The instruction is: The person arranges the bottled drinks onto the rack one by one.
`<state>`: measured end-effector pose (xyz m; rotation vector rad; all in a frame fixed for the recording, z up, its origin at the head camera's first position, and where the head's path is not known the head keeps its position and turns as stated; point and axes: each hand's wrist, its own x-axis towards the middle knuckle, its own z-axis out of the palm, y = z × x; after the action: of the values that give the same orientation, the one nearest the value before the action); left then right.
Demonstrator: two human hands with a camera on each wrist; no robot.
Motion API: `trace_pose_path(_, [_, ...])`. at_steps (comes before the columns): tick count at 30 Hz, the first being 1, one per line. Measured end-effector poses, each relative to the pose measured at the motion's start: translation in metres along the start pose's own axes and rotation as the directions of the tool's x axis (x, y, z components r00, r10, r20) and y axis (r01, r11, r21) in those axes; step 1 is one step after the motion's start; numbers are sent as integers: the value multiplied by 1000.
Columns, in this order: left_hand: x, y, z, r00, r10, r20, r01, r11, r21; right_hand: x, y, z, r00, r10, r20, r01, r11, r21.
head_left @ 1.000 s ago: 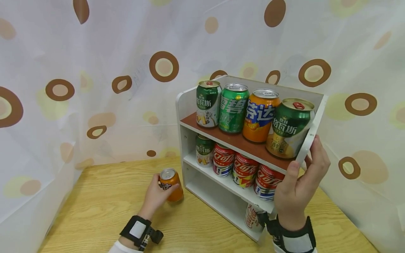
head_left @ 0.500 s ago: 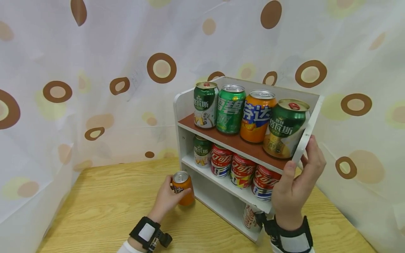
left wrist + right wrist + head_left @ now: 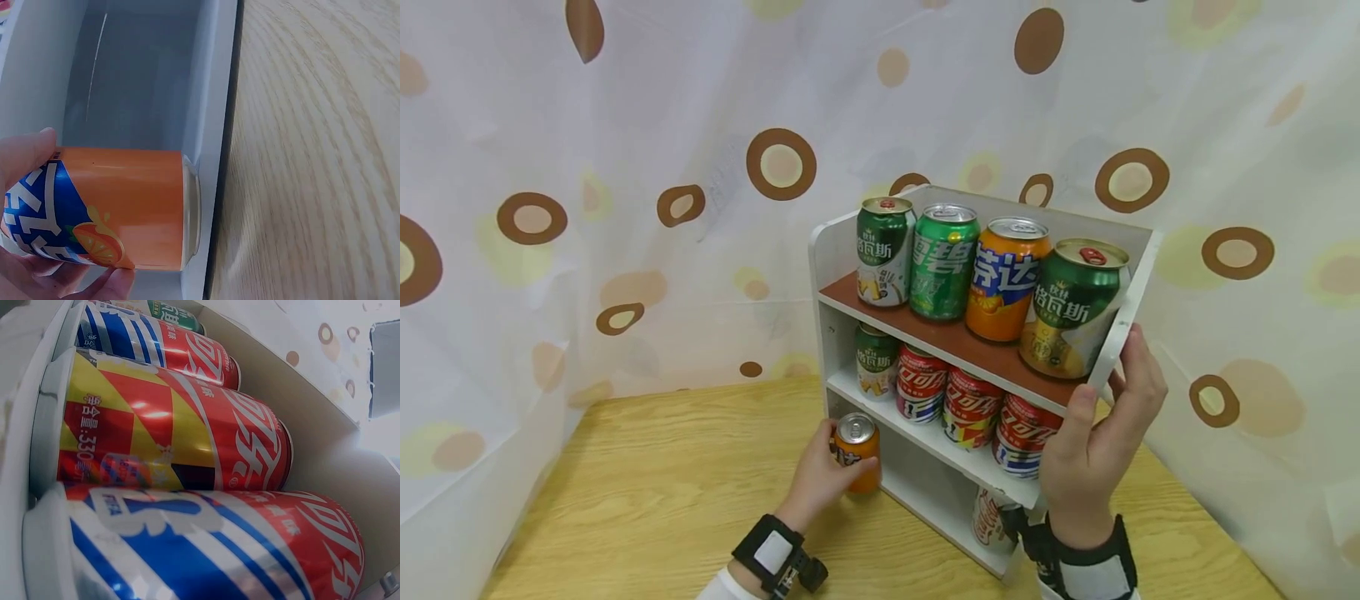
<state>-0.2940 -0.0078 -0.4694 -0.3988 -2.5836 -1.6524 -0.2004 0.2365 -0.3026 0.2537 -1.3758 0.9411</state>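
Observation:
My left hand (image 3: 824,473) grips an orange soda can (image 3: 863,468) at the left front of a white shelf unit (image 3: 940,446). In the left wrist view the can (image 3: 137,206) lies across the lower shelf's front edge, its base close by that edge, fingers on one side and thumb on the other. At the unit's right side panel my right hand (image 3: 1093,442) holds the edge, fingers behind the panel and thumb in front. A white cola can (image 3: 992,521) stands at the right end of the lowest shelf, partly hidden by the right wrist's camera.
Green, orange and gold-topped cans line the red top shelf (image 3: 943,329). On the middle shelf stand a green-and-white can (image 3: 876,362) and several red cola cans (image 3: 181,431). The unit rests on a wooden table (image 3: 685,483) before a patterned curtain (image 3: 662,125).
My left hand has carried the orange can rightward from the table to the lowest shelf's front. The right hand keeps its hold on the side panel.

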Motion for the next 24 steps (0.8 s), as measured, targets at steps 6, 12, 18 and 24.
trace_pose_path(6, [4,0,9,1000,9,-1,-9,1000,-4,-1,1,0,1000,-1,0,1,1000,-5])
trace_pose_path(12, [7,3,15,1000,13,5,-13,1000,-19,-1,2,0,1000,-1,2,1,1000,1])
trace_pose_path(18, [11,4,21,1000,-1,6,2,1000,-20,-1,3,0,1000,-5,1,5,1000,1])
trace_pose_path(24, [16,3,27,1000,24,-6,-25,999,-23,0,4,0,1000,-9,-3,8,1000,-3])
